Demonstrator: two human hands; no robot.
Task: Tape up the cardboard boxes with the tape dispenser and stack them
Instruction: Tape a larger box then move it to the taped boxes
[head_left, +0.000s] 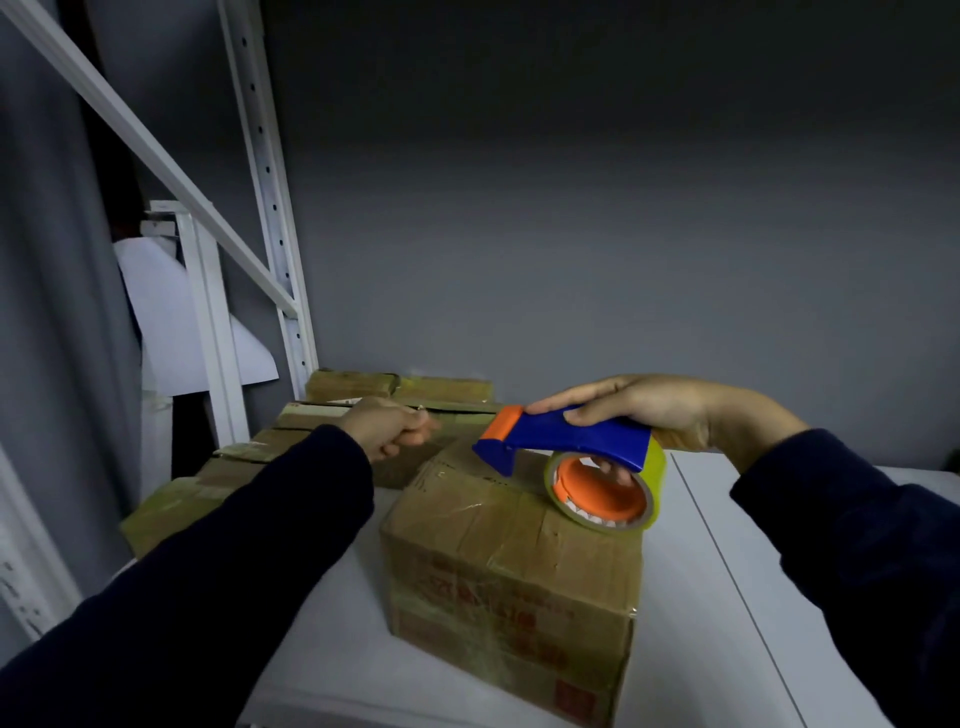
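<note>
A cardboard box (511, 566) with red print and shiny tape on its top stands on the white table (727, 597) in front of me. My right hand (639, 410) grips a blue and orange tape dispenser (571, 441) holding a yellowish tape roll (605, 493); the roll sits over the box's far right top corner. My left hand (392, 428) hovers over the far left of the box with its fingers curled and pinched together near the dispenser's orange nose. Whether it pinches a tape end I cannot tell.
Several more cardboard boxes (291, 447) lie in a row at the left and back of the table. A white metal shelf frame (270, 208) rises at the left. A grey wall (623, 234) stands behind the table.
</note>
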